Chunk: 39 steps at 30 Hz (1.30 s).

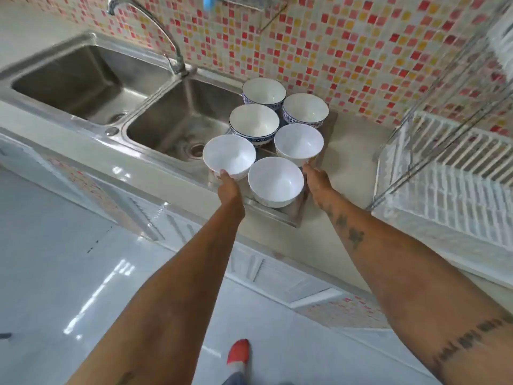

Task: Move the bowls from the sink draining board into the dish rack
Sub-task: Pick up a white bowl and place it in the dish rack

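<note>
This is a home kitchen. A stainless double sink (91,81) with a curved tap (155,29) is set into a pale bench (347,168), backed by a wall of small pink, red and yellow mosaic tiles (347,51). Washed bowls (254,120) stand beside a white dish rack (449,173).

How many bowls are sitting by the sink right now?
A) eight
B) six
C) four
B: six bowls stand on the draining board, three plain white near the hands, like this white bowl, and three with blue patterns farther back, like this patterned bowl.
</note>
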Each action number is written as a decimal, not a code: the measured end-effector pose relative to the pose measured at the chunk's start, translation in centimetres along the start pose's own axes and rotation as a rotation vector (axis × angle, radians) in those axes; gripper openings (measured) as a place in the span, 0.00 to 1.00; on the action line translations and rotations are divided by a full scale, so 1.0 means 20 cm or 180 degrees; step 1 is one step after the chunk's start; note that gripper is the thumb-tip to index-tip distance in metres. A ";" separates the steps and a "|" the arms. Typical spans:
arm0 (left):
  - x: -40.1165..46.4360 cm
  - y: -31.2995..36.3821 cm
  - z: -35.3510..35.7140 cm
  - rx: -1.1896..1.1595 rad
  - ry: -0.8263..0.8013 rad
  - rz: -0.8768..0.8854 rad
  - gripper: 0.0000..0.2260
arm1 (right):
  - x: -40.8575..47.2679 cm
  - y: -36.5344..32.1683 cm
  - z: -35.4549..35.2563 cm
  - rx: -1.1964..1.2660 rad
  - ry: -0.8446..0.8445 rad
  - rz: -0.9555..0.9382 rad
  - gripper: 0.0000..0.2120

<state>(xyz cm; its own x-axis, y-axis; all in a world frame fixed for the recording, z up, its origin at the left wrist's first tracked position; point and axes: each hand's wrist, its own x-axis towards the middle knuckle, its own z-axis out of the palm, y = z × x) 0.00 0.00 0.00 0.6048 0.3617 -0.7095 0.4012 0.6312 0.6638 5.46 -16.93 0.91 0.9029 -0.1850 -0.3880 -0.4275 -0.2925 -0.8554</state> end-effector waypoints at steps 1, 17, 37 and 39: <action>0.00 0.00 0.02 -0.0243 0.0060 0.0004 0.31 | 0.02 0.00 0.02 0.0132 0.0088 0.0027 0.15; -0.01 -0.15 0.22 -0.0030 0.0115 0.0415 0.18 | 0.03 0.06 0.16 0.0955 0.0113 0.0479 0.18; -0.76 0.51 0.62 -0.1072 -0.1844 0.0119 0.25 | -0.38 -0.91 -0.42 0.1707 0.0732 -0.1967 0.12; -0.97 0.62 0.68 -0.0874 -0.2373 0.0264 0.22 | -0.48 -1.08 -0.59 0.1656 0.0749 -0.2428 0.12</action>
<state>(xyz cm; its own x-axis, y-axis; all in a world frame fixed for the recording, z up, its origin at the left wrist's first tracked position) 2.65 -8.55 25.32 0.9649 -0.0781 -0.2508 0.2098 0.8039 0.5566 5.44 -19.84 27.16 0.8737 -0.3175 0.3685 0.3981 0.0313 -0.9168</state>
